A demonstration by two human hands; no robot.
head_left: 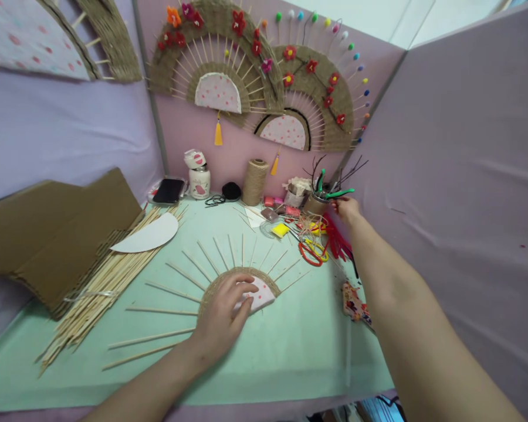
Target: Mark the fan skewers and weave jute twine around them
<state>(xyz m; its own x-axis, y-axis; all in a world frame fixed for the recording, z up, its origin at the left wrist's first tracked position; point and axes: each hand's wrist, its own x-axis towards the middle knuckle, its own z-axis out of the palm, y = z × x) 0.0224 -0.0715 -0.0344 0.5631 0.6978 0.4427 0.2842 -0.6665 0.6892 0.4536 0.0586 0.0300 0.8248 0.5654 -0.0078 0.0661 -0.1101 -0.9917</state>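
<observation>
A half-round fan frame [211,285] lies on the table, with woven twine around a pink-dotted white centre [263,295] and thin sticks [163,290] spreading outward. My left hand [226,305] rests on the weave and the dotted centre, fingers loosely apart. At the back right, my right hand [347,208] is stretched to the side of a tool can [315,205]. Its fingers look bent together, and what is between them, if anything, is hidden. Green-handled pliers [341,193] and dark twigs stick out of that can. Red fuzzy stems [337,240] hang just below my right hand.
Scissors [310,254] and a yellow packet [280,230] lie before the can. A twine spool [255,182] stands at the back. On the left are a bundle of sticks [101,287], a white card piece [152,233] and cardboard [61,228]. Finished fans [220,23] hang behind.
</observation>
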